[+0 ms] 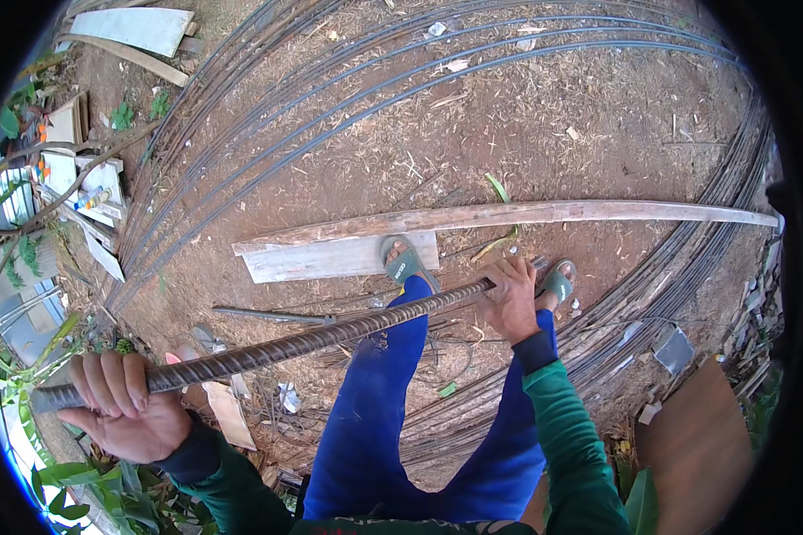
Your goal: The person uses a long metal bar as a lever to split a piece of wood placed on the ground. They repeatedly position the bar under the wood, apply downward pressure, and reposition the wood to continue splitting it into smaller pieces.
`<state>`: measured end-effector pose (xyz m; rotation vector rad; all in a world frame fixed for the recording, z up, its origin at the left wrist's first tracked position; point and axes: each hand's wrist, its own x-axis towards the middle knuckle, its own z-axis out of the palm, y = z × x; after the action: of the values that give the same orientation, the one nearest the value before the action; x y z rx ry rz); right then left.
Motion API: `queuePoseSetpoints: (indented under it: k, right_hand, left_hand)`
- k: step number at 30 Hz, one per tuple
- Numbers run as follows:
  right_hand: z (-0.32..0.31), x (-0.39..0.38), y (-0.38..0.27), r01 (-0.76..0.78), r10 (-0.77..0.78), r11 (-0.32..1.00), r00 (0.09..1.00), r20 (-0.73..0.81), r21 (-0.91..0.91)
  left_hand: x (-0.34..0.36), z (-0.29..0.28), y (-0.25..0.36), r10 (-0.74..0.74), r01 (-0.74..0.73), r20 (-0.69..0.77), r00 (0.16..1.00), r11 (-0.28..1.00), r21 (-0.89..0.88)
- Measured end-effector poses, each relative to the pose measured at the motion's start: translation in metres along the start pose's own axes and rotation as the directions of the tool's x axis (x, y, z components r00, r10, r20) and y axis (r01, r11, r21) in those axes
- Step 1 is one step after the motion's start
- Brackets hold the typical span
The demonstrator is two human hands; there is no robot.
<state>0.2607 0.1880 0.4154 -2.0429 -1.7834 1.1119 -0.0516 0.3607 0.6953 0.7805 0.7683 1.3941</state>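
Observation:
A thick ribbed steel rebar slants across in front of my legs, its left end lower in the picture and nearer to me. My left hand is closed round it close to the left end, the fingers over the top and the thumb below. Toward the other end my right hand grips it, knuckles up. A short stub of the bar pokes out past the right hand, above my right sandal. My left sandal rests at a pale flat board on the ground.
A long wooden plank lies beyond my feet. Bundles of thin steel rods curve across the far ground, with more rods at the right. Scrap boards and plants stand at the left; a brown sheet is at the lower right.

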Motion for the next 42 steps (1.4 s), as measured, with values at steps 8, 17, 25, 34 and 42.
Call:
queuePoseSetpoints:
  k: [8, 17, 25, 34, 42]
  right_hand:
    - [-0.015, -0.190, 0.050, -0.273, 0.261, 0.938, 0.961, 0.087, 0.211]
    - [0.042, -0.459, 0.100, -0.696, 0.678, 0.711, 0.717, 0.163, 0.102]
    - [0.123, -0.511, 0.072, -0.852, 0.827, 0.423, 0.502, 0.253, 0.309]
    - [0.261, -0.469, 0.090, -0.750, 0.792, 0.502, 0.599, 0.120, 0.431]
    - [0.373, -0.468, 0.148, -0.727, 0.799, 0.481, 0.593, 0.096, 0.489]
  left_hand:
    - [-0.076, -0.104, -0.134, -0.392, 0.457, -0.609, 0.689, 0.888, -0.055]
    - [-0.280, -0.133, -0.381, -0.784, 0.878, -0.524, 0.334, 0.461, -0.131]
    - [-0.339, -0.165, -0.471, -0.803, 0.974, -0.551, 0.228, 0.189, 0.128]
    - [-0.338, -0.245, -0.525, -0.832, 0.971, -0.515, 0.207, 0.109, 0.214]
    - [-0.370, -0.253, -0.563, -0.712, 0.954, -0.645, 0.277, 0.122, 0.275]
